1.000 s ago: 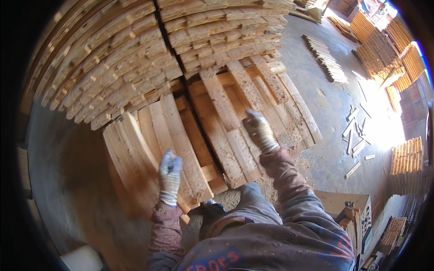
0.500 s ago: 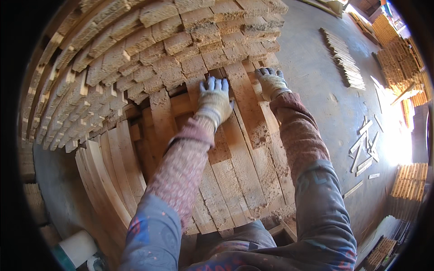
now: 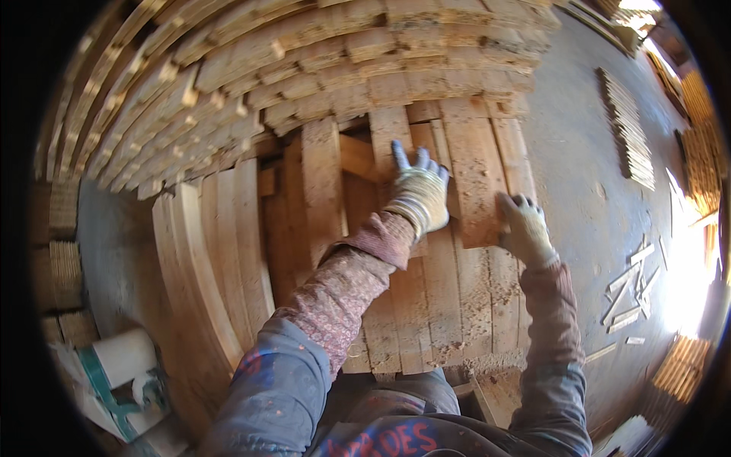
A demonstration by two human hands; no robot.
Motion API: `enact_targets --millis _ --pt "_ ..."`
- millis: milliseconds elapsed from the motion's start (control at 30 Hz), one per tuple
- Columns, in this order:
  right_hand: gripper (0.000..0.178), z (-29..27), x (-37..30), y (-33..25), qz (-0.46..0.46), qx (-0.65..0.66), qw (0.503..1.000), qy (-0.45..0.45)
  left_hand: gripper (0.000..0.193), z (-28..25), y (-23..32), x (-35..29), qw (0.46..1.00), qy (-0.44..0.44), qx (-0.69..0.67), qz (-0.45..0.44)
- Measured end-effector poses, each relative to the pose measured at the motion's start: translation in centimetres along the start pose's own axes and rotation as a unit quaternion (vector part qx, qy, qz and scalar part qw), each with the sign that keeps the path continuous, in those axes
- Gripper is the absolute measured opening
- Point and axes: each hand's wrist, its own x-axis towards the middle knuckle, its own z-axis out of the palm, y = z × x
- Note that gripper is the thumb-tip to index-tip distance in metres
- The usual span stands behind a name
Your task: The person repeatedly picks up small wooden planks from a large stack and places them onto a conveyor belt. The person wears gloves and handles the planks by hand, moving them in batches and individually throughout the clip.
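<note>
Both of my hands wear pale work gloves with bluish fingers. My left hand [image 3: 421,192] lies with its fingers spread on a narrow wooden board [image 3: 391,126], beside a gap in the layer. My right hand [image 3: 527,231] is at the near right corner of a wider, sawdust-specked wooden plank [image 3: 476,164], its fingers bent around the plank's edge. This plank rests on a lower layer of boards [image 3: 442,305] that runs toward me. Where the right fingertips meet the wood is partly hidden.
A high stack of rough planks [image 3: 320,84] rises at the far side and left. Long boards [image 3: 205,251] lean at the left, near a white and green container [image 3: 126,358]. On the floor at right lie a row of slats [image 3: 628,126] and scattered offcuts [image 3: 632,286].
My right hand has come nearer, from the plank's far part to its near right corner. My left hand has slid slightly nearer. The whole view has shifted, moving the stack rightward.
</note>
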Motion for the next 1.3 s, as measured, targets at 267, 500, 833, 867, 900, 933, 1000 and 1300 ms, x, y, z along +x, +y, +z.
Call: enact_targets --millis 267,500,833,867,900,933,1000,1300 --pt "0.092 0.5 -4.8 -1.8 0.049 0.037 0.996 0.067 0.048 1.3 -9.3 -5.2 0.842 0.366 -0.384 0.094" --pt "0.089 -2.6 1.1 -15.8 -0.082 0.018 0.991 0.107 0.063 13.8 -26.2 -6.2 0.808 0.288 -0.383 -0.342" --pt "0.113 -3.2 8.5 -17.2 -0.025 -0.197 0.965 -0.171 0.050 12.6 -25.7 -0.5 0.803 0.248 -0.382 -0.384" --pt "0.109 -2.3 8.3 -16.9 -0.020 -0.208 0.965 -0.157 0.049 13.4 -25.8 -0.1 0.809 0.289 -0.331 -0.391" --pt "0.105 -0.8 8.3 -16.5 -0.015 -0.219 0.965 -0.142 0.047 13.9 -26.3 0.2 0.812 0.297 -0.328 -0.381" --pt "0.101 0.6 8.2 -15.7 -0.004 -0.230 0.965 -0.129 0.046 14.2 -26.4 0.5 0.817 0.303 -0.327 -0.366" --pt "0.085 1.7 8.2 -15.1 -0.005 -0.220 0.971 -0.089 0.038 15.3 -26.9 0.3 0.807 0.361 -0.320 -0.340" --pt "0.078 3.6 4.3 -14.4 -0.034 -0.181 0.982 -0.050 0.035 15.4 -28.8 -0.7 0.853 0.295 -0.316 -0.292"
